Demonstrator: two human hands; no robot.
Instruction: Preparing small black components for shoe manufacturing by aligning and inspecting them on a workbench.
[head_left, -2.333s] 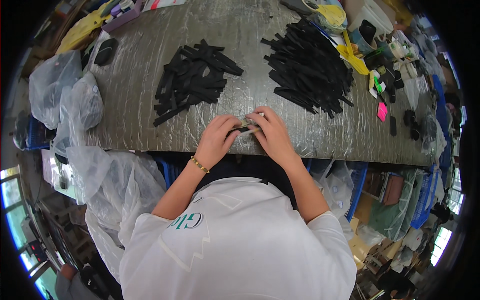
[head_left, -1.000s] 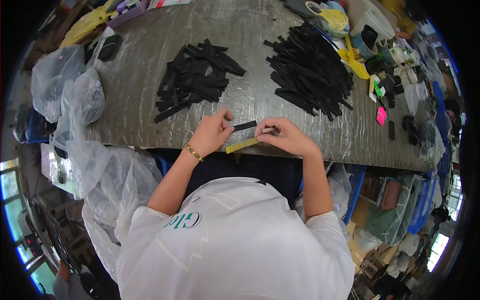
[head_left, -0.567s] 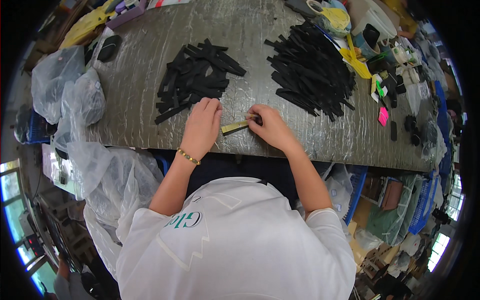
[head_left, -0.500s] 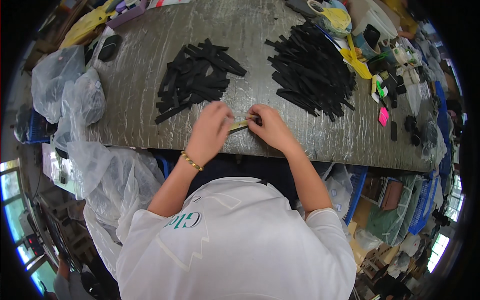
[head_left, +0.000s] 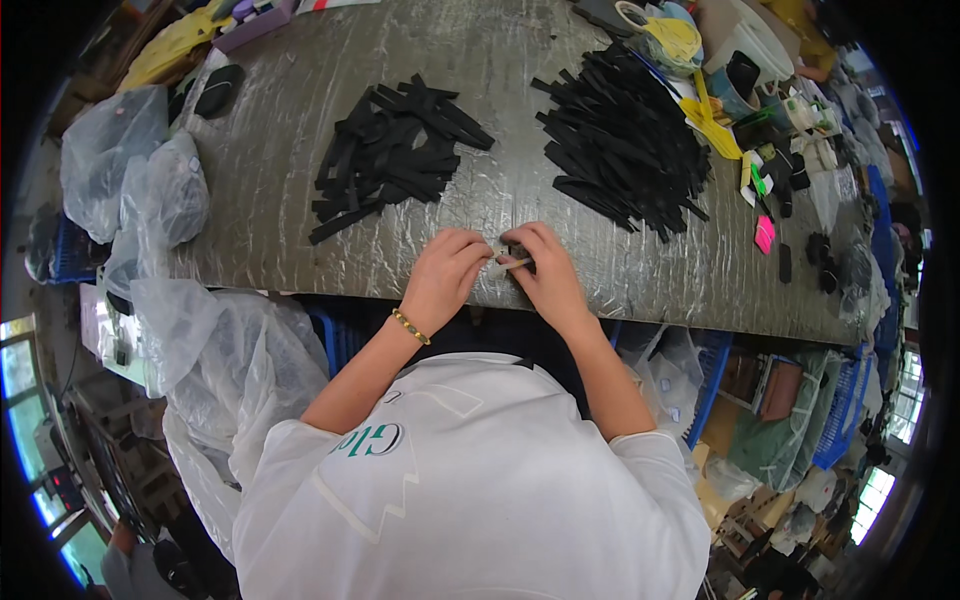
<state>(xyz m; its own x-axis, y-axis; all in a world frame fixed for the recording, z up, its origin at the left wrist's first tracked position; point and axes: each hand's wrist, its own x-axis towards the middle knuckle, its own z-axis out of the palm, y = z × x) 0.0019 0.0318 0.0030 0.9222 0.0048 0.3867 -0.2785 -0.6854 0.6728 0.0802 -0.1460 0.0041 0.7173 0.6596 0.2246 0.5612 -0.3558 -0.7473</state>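
Observation:
My left hand (head_left: 445, 276) is at the near edge of the table, its thumb and fingertips pinched together. What they hold, if anything, is too small to make out. Close beside it, my right hand (head_left: 547, 275) curls its thumb and fingers around a narrow pale yellowish strip (head_left: 518, 264). Most of that strip is hidden by the fingers. Beyond the left hand lies a loose pile of black fabric-like strips (head_left: 385, 165). A bigger, denser heap of black strips (head_left: 625, 140) is spread beyond the right hand.
Clear plastic bags (head_left: 115, 165) crowd the table's left side. Along the right stand a white bucket (head_left: 745, 45), a yellow tool (head_left: 715, 130) and a pink tag (head_left: 765, 235). A small black bundle (head_left: 219, 91) lies at the far left. Blue crates (head_left: 710, 385) sit below the edge.
My left hand has come down and nearer to the right hand, and its fingers now pinch. The yellowish strip, stretched between both hands before, now shows only a short piece at my right fingers.

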